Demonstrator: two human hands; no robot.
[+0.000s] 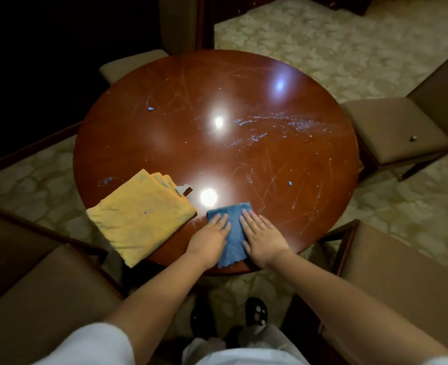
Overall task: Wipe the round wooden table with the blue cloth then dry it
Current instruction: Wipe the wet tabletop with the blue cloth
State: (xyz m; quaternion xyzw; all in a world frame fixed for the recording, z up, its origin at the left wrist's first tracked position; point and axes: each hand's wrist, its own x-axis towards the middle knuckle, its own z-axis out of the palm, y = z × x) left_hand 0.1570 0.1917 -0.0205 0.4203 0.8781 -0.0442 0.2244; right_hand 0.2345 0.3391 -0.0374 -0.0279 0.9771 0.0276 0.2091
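Glossy under ceiling-light glare, the round wooden table (pixel 217 154) is scratched and streaked with pale smears toward its right side. At its near edge lies the blue cloth (pixel 233 233), folded and soft, hanging slightly over the rim. Left hand (pixel 210 239) and right hand (pixel 263 239) press it flat-fingered. Just left sits a folded yellow towel (pixel 138 217).

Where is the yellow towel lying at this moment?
In the head view, the folded yellow towel lies on the near-left part of the round wooden table, overhanging its edge, just left of the left hand and the blue cloth.
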